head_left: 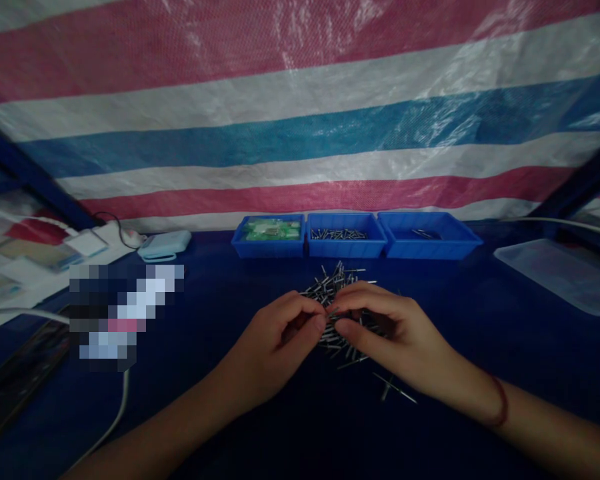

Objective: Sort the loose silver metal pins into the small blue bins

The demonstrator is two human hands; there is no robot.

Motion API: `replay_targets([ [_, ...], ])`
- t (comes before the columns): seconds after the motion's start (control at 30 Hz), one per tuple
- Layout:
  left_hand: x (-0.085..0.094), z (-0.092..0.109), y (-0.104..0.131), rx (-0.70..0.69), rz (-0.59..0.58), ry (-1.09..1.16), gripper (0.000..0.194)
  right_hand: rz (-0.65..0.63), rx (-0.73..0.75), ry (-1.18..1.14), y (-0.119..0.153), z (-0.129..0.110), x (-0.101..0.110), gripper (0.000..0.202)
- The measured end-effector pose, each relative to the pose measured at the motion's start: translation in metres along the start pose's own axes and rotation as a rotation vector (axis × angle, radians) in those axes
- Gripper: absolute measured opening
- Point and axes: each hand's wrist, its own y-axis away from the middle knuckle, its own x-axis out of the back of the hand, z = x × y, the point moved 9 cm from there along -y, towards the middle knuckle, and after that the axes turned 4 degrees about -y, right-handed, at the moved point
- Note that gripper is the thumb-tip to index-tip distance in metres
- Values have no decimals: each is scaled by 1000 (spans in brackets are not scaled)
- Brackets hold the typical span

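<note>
A loose pile of thin metal blind rivets (337,341) lies on the dark blue tabletop in front of me. Over the pile, my left hand (280,343) is closed, thumb and index finger pinching at a small metal rivet (333,312). My right hand (405,330) comes in from the other side, its curved thumb and index finger meeting the same rivet. Both sets of fingertips nearly touch. The other fingers are partly hidden. Two rivets (396,388) lie crossed, apart from the pile, below my right hand.
Behind the pile stand three blue bins: a left bin (267,249) with green-and-white packets, a middle bin (347,249) of rivets, and a right bin (430,249) with a few pieces. A clear plastic lid (563,277) lies right; a phone (23,373) and white cable (125,393) lie left.
</note>
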Motion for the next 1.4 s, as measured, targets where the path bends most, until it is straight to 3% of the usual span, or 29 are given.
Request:
replay_targets([
  [0.23,-11,1,1,-21,-70,87,23,45,-29,-21,11,2,6,12],
  [0.47,-21,10,3,-86,-117,31,17,48,-13,13,17,-5,9,14],
  [0.77,-15,8,4,-121,1,-54,13,73,6,90,20,-5,12,13],
  [1.13,6,18,12,-199,273,-114,8,66,28,101,22,-1,8,12],
  [1.4,12,29,19,-283,346,-147,3,37,48,102,24,-2,3,11],
])
